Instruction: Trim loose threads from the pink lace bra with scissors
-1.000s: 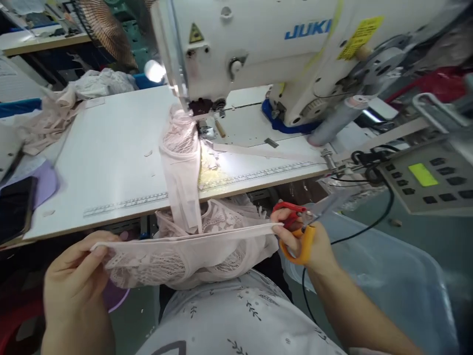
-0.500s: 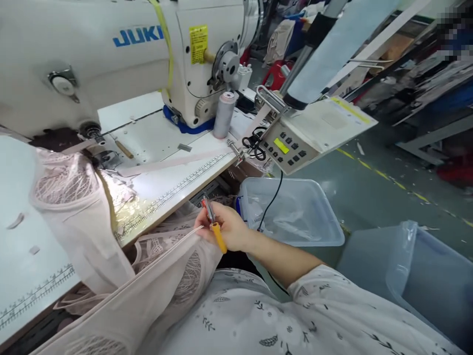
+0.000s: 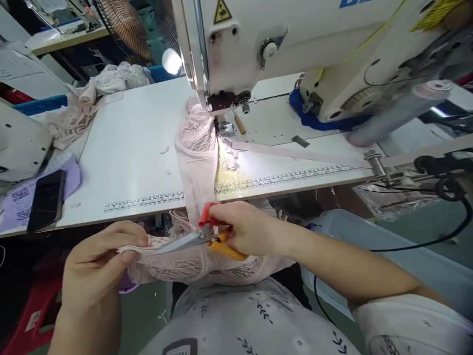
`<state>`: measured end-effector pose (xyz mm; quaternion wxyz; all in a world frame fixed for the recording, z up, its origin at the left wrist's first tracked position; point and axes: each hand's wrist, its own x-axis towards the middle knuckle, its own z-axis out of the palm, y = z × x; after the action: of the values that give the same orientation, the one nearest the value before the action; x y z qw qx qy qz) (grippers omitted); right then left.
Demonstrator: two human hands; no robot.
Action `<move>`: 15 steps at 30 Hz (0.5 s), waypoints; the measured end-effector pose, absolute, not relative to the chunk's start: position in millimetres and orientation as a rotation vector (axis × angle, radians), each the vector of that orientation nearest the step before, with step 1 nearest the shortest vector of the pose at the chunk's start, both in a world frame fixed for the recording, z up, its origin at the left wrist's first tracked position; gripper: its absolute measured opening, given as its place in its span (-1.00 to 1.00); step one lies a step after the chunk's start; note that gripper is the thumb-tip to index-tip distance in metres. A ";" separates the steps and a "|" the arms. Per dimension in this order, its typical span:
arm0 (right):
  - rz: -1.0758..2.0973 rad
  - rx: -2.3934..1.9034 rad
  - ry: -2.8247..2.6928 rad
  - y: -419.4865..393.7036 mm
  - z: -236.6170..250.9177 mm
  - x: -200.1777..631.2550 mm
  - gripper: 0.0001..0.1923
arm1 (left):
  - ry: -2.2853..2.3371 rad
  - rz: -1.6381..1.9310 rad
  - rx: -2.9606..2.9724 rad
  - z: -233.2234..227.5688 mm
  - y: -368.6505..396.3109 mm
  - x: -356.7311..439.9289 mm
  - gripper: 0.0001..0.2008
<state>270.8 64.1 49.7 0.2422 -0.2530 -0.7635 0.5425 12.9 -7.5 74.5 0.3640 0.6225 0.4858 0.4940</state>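
Below the front edge of the white surface [image 3: 121,148], we find both hands at work over the lap. Our left hand [image 3: 98,261] pinches the end of a pale pink lace garment [image 3: 192,266], thumb and fingers closed on its narrow bound edge. Our right hand [image 3: 247,229] is closed on a pair of scissors [image 3: 207,236] with one red and one orange handle; the grey blades lie nearly flat and point toward the left hand, their tips on or just over the bound edge. Whether the blades are parted we cannot tell.

The garment is soft, openwork lace with a smooth band along its border. It runs up from the lap, over the surface's edge, to the needle area of the white sewing machine [image 3: 295,44], where a rounded lace cup lies flat. A printed ruler strip [image 3: 144,201] follows the front edge of the surface.

Left of the garment the surface is smooth and flat. A dark phone [image 3: 46,199] lies at the far left, on a lilac sheet. Crumpled pale fabric [image 3: 107,84] is heaped at the back left corner. A clear plastic bin [image 3: 406,256] stands just right of the right forearm.
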 end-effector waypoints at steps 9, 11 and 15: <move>1.739 -0.687 -2.353 66.6 52.5 236.5 -0.77 | 1.574 0.723 1.622 97.0 -19.9 -6.6 -0.97; 1.784 -0.684 -2.354 61.1 51.0 238.1 -0.78 | 1.592 0.419 1.695 103.9 -19.7 -9.8 -0.97; 1.863 -0.665 -2.361 48.7 46.1 241.1 -0.77 | 1.489 0.078 1.666 108.7 -16.8 -9.1 -0.89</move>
<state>241.1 48.7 46.1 0.0307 -0.2157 -0.7661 0.6046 -9.1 -16.8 108.7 0.4374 0.6701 0.5989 0.0313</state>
